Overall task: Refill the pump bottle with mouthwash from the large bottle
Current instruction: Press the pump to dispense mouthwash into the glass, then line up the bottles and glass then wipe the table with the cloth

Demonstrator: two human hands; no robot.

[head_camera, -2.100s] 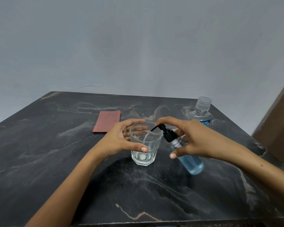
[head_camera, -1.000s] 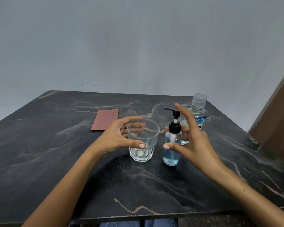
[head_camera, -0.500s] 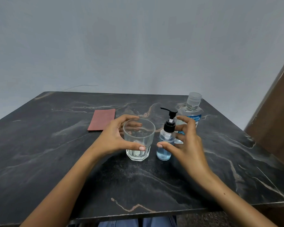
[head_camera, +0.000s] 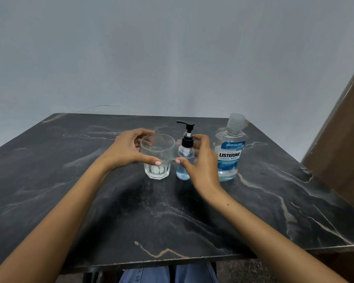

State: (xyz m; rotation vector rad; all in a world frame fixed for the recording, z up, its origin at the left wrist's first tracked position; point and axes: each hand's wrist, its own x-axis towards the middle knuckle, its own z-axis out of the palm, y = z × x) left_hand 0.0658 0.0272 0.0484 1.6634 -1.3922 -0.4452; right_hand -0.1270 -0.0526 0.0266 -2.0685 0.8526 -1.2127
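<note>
A glass (head_camera: 158, 158) is gripped by the left hand (head_camera: 127, 151). The upright pump bottle (head_camera: 184, 154) is cupped by the right hand (head_camera: 200, 162); firm contact cannot be told. The large bottle (head_camera: 230, 150) stands just right of that hand.

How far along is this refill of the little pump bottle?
Done: the pump bottle stands upright with blue liquid inside and its pump on; the large bottle is capped. In hand: the left hand grips the glass, the right hand cups the pump bottle. Left: seemingly only letting go.
</note>
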